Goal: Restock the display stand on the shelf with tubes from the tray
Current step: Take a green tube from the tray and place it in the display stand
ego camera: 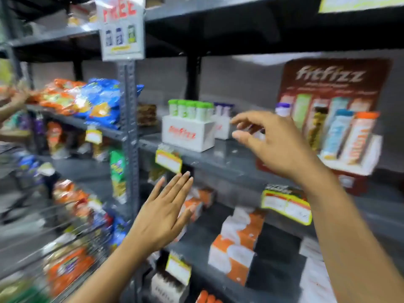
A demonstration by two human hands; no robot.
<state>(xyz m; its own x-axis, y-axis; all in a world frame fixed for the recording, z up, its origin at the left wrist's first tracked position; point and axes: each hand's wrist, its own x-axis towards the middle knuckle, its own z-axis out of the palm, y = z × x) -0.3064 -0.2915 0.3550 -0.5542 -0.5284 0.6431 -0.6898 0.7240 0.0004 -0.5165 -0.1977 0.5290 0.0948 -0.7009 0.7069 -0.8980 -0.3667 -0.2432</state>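
A brown fitfizz display stand (334,79) sits at the right of the grey shelf (218,160), with several tubes leaning in its slots. A white fitfizz tray (188,134) at the shelf's middle holds green-capped tubes (190,109). Behind it a second white tray (223,127) carries purple-capped tubes (223,108). One purple-capped tube (283,109) stands just behind my right hand. My right hand (277,145) hovers between the trays and the stand, fingers curled and apart, with nothing clearly in it. My left hand (166,211) is lower, flat and open, in front of the shelf edge.
Chip bags (91,99) fill the left shelf. Orange and white boxes (236,243) sit on the shelf below. Price tags (168,160) hang from shelf edges. A grey upright post (129,127) divides the bays. Another person's hand (17,99) reaches in at far left.
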